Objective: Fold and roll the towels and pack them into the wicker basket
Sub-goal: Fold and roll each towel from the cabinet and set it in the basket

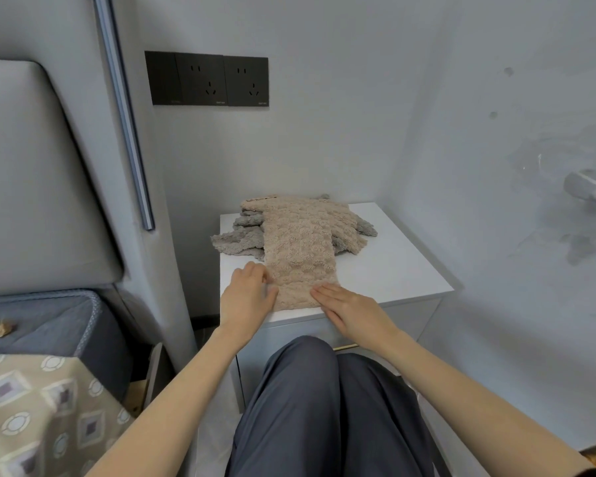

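Note:
A beige towel (300, 249), folded into a long narrow strip, lies on the white bedside cabinet (393, 266), running from the back toward the front edge. Its far part rests on a crumpled grey towel (238, 241). My left hand (246, 297) touches the strip's near left edge, fingers bent against the cloth. My right hand (350, 311) lies flat with straight fingers on the strip's near right corner. No wicker basket is in view.
The cabinet stands in a corner of grey walls, with black wall sockets (207, 79) above it. A padded headboard (31, 173) and a bed with a patterned cover (31, 407) are to the left. My knees in dark trousers (307, 407) are in front of the cabinet.

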